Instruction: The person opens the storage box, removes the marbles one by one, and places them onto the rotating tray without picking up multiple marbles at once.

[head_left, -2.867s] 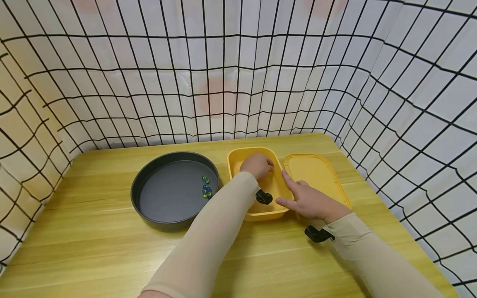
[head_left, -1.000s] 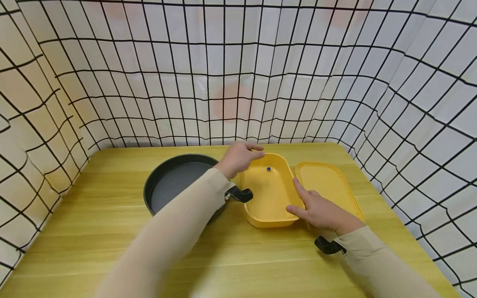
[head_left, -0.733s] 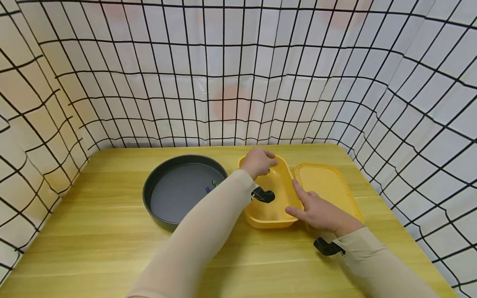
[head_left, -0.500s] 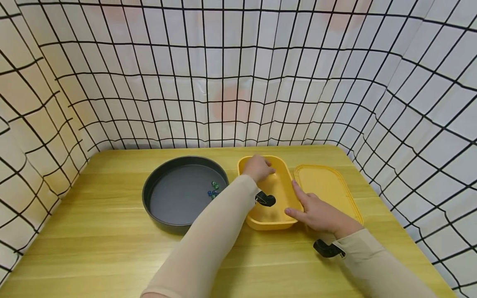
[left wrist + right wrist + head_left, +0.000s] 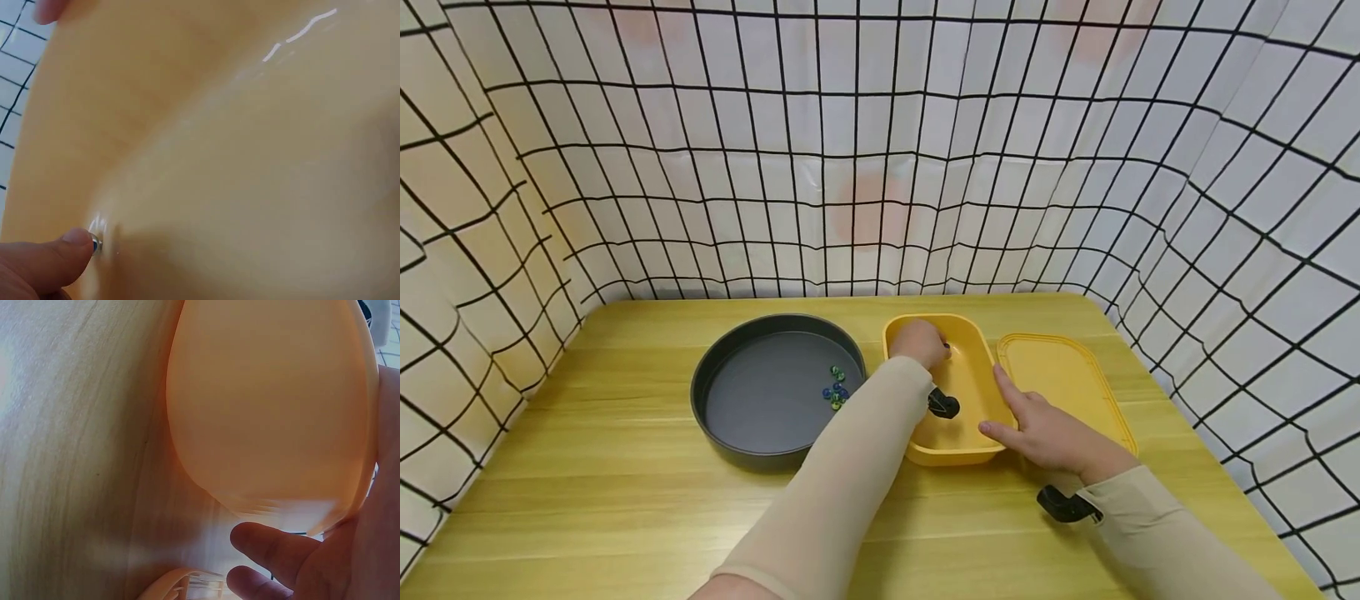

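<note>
In the head view my left hand (image 5: 920, 343) reaches down into the back of a yellow plastic box (image 5: 951, 457). The left wrist view shows its thumb (image 5: 53, 259) against a small glass marble (image 5: 95, 244) near the box wall; the fingers are mostly hidden, and the hand pinches the marble. My right hand (image 5: 1052, 429) holds the box's right side, thumb over the rim and fingers along the outside. To the left stands a round dark grey pan (image 5: 752, 392), with several green and blue marbles (image 5: 837, 390) lying at its right side.
A flat yellow lid (image 5: 1063, 379) lies on the wooden table (image 5: 587, 467) just right of the box. Black grid netting (image 5: 820, 167) over white sheeting walls the table at the back and sides.
My left hand moved from the box's left rim down into its back part, where a blue marble lay uncovered. The right hand keeps its place on the box. The view shifted slightly.
</note>
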`<state>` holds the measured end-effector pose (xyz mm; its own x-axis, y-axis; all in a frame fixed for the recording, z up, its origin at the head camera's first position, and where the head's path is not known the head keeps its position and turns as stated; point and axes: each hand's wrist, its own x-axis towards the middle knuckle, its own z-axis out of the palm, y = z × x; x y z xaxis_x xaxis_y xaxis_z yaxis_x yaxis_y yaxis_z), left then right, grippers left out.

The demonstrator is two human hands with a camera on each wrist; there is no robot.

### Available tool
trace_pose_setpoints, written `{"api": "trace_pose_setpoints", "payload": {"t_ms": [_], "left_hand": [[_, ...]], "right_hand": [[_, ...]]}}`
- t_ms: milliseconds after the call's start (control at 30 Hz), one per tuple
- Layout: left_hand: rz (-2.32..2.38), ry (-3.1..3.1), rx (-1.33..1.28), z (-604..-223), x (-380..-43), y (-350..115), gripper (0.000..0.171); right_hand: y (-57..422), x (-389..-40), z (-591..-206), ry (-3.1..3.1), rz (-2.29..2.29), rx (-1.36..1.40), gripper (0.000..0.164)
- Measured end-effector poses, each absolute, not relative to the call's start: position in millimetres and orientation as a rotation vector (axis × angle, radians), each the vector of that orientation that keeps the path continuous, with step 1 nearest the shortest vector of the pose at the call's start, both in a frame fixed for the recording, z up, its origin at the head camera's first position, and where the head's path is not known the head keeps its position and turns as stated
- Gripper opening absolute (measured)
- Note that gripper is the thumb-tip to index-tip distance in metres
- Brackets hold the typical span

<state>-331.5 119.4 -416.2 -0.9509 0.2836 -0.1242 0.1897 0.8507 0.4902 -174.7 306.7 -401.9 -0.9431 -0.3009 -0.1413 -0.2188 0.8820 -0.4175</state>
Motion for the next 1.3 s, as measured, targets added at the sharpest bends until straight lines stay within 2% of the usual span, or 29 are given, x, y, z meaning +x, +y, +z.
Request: {"api": "trace_pose_setpoints", "payload": {"t_ms": [167, 267, 467, 1000, 1300], "left_hand": [[0.643, 2.881, 0.328, -418, -329, 128, 0.024], [0.621, 2.893, 0.297, -417, -326, 134, 0.02], [0.503, 2.913, 0.42, -418, -318, 143, 0.021], [0.577, 2.868, 0.402, -417, -317, 145, 0.022], [0.598, 2.842, 0.559, -405, -323, 133, 0.024]], "right_hand": [[306, -175, -401, 2.849, -0.612, -0.397, 0.098], [306, -175, -402, 2.851, -0.618, -0.4, 0.097], [308, -175, -404, 2.854, -0.614, -0.408, 0.097], [308, -174, -404, 2.856, -0.623, -0.429, 0.097], [309, -174, -401, 2.866, -0.598, -0.42, 0.099]]}}
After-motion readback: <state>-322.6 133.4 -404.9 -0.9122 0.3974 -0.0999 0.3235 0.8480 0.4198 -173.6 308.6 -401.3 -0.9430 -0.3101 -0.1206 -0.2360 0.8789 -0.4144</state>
